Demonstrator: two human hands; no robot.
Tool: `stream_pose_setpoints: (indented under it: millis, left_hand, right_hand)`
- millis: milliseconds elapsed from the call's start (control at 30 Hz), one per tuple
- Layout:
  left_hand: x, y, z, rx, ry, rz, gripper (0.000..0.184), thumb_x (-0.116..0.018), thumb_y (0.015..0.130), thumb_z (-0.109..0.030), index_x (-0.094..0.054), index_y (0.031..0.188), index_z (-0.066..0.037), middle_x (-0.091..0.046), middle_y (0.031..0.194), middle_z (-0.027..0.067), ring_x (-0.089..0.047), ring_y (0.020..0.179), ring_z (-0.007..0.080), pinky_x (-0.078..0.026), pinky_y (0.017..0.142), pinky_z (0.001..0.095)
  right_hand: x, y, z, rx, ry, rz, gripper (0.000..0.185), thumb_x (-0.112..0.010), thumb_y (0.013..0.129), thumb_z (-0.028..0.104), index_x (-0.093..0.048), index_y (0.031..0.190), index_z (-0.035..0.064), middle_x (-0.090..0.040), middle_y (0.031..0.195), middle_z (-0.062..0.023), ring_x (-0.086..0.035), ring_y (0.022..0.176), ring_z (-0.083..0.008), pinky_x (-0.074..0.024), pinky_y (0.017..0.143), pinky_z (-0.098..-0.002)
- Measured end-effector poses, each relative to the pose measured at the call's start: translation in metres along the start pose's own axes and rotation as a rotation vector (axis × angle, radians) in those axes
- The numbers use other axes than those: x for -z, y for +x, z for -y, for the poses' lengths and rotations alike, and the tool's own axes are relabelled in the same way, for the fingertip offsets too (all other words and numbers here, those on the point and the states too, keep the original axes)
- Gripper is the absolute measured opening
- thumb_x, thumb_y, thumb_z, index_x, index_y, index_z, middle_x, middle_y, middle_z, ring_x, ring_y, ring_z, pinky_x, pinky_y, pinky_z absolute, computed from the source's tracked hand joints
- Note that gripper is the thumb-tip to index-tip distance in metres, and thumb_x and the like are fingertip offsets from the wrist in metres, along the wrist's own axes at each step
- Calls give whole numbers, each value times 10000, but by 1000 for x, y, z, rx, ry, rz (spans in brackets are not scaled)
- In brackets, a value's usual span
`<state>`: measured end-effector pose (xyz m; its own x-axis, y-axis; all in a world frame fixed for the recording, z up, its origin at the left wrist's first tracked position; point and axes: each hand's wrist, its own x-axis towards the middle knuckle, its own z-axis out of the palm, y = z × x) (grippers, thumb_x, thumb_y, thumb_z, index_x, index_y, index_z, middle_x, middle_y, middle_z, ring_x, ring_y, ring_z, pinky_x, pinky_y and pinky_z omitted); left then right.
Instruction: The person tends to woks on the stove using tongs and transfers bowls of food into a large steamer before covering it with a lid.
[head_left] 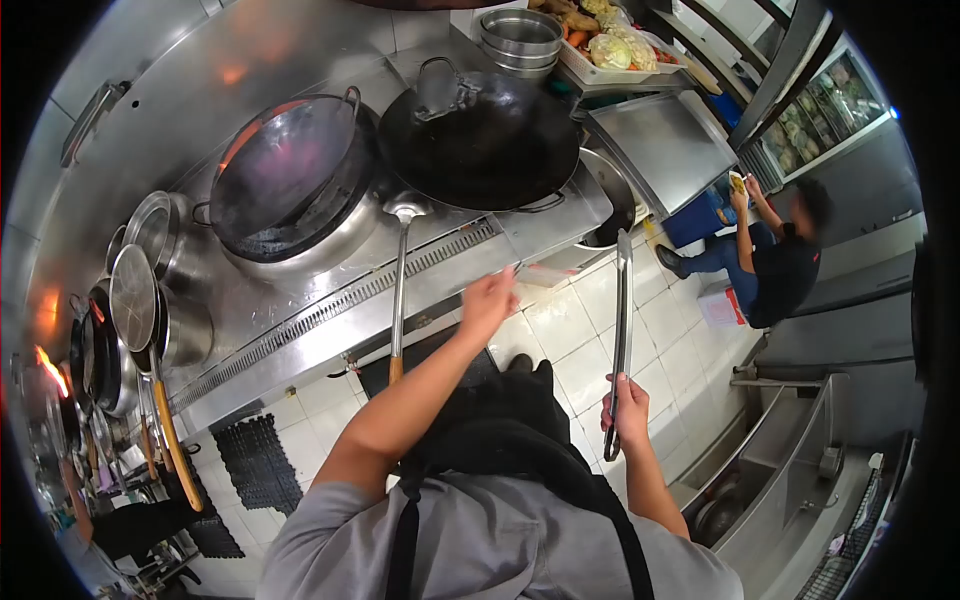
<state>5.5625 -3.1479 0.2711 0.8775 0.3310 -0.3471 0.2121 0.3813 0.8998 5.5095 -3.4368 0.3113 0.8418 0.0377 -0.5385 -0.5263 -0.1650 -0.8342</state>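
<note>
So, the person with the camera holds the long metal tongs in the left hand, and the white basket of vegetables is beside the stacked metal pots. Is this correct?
Not quite: the hand is wrong. The head view shows the long metal tongs in the right hand, not the left hand; the white basket of vegetables is indeed beside the stacked metal pots.

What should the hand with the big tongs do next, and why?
Probably the right hand should ease a little forward, so the metal tongs reach over the open metal pot. That hand grips the tongs near one end, and in this view their far end points toward the pot. I can't tell what is inside it.
</note>
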Motion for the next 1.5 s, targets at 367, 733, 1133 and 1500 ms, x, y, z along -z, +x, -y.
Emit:
stream_pose_setpoints:
  millis: [367, 733, 1133, 1500]
  left_hand:
    - [-123, 132, -15, 283, -934, -125, 355, -492, 894, -492, -560, 1002, -160, -535, 749, -2, -510, 700, 143, -425, 642, 292]
    - [-146, 125, 4, 150, -898, -428, 295, -406, 952, -415, -549, 944, -157, -508, 807, -19, -512, 772, 128, -446, 751, 331]
    - [-133, 108, -1, 72, -676, -534, 293, -421, 961, -355, -538, 950, -87, -596, 968, 39, -543, 866, 182, -433, 810, 377]
    - [-91, -3, 128, 269, 323, -17, 366, -535, 904, -391, -568, 1085, -74, -625, 917, 53, -583, 846, 158, -471, 752, 304]
  right_hand:
    - [78, 95, 9, 35, 5, 129, 423, -455, 936, 388, -524, 1030, -18, -456, 526, -36, -406, 323, -125, -341, 291, -269]
    - [146, 203, 69, 27, -115, 336, 383, -442, 952, 325, -526, 1051, -36, -434, 530, -32, -395, 342, -109, -332, 314, -252]
    - [160, 226, 73, 29, -108, 441, 363, -463, 944, 330, -548, 1042, -10, -447, 538, -27, -410, 349, -105, -348, 325, -248]
    - [166, 230, 61, 96, -52, 554, 222, -492, 930, 237, -520, 907, 19, -440, 509, -29, -417, 330, -111, -340, 306, -249]
